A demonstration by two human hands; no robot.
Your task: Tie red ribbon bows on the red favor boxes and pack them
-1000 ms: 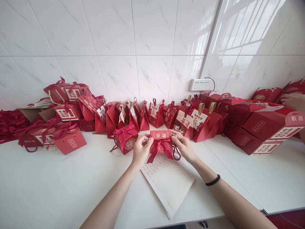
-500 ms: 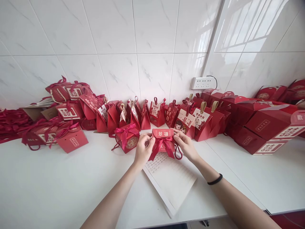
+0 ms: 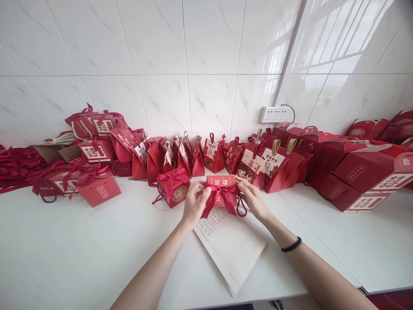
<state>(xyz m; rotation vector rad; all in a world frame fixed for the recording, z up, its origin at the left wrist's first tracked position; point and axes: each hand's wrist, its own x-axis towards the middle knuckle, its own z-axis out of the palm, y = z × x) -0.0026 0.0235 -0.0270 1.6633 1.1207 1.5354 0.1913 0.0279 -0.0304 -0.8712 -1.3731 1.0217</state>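
Between my hands is a small red gift box (image 3: 220,181) with pale lettering, a red ribbon bow (image 3: 221,194) across its front and a twisted cord handle (image 3: 241,206) hanging at its right. My left hand (image 3: 195,200) grips the box's left side, thumb on the front by the bow. My right hand (image 3: 253,198) holds the right side with bent fingers, near the ribbon's end; some fingertips are hidden behind the box. An open notebook (image 3: 230,247) with handwriting lies below it. Just left of my left hand sits another red box (image 3: 173,189) with a bow.
Red peaked gift boxes (image 3: 214,154) line the tiled wall on the white table (image 3: 80,249). Ribboned boxes (image 3: 97,150) are piled at the left beside loose red ribbon (image 3: 19,165). Larger red boxes (image 3: 358,172) are stacked at the right. A white power strip (image 3: 275,114) is against the wall.
The camera view has shifted slightly. Both hands keep their hold on the bowed box, and my right fingers have moved a little at its right side.
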